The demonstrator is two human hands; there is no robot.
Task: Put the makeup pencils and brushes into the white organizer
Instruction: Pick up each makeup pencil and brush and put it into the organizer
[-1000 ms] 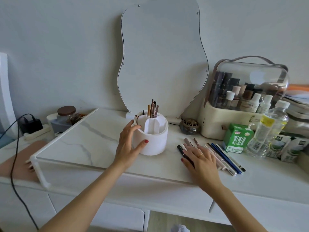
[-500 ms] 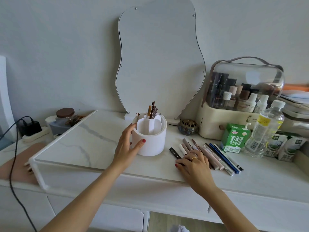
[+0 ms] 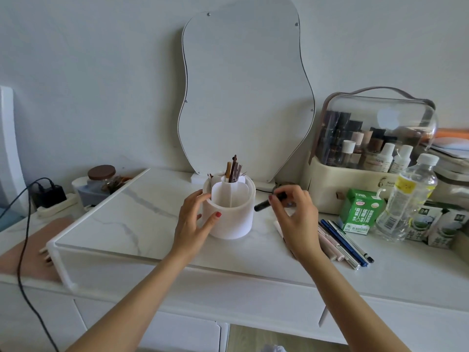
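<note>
Makeup pencils and brushes sit in two groups on a white marble-look tabletop (image 3: pixel 121 224); one black pencil (image 3: pixel 269 202) is lifted off it, pinched between the thumb and fingertips of the right hand (image 3: pixel 297 219). The pencil's near end points toward the white organizer (image 3: pixel 229 212) and stops just short of its right wall; its far end is hidden behind the fingers. The left hand (image 3: pixel 193 224) cups the organizer's left side, thumb on the front wall, fingers curled over the rim. The organizer is a round tub with inner dividers; the front compartment looks empty, while a back compartment holds a bunch of upright brown pencils and brushes (image 3: pixel 234 170), too tightly packed to count. The loose pencils (image 3: pixel 342 243) lie in a row on the tabletop right of the hand, their upper ends covered by the wrist. Behind the organizer stands a wavy-edged mirror (image 3: pixel 243 92); its base is partly blocked. At right are a clear-lidded cosmetics case (image 3: pixel 368 153), a green carton (image 3: pixel 360 212) and a plastic bottle (image 3: pixel 408 196).
</note>
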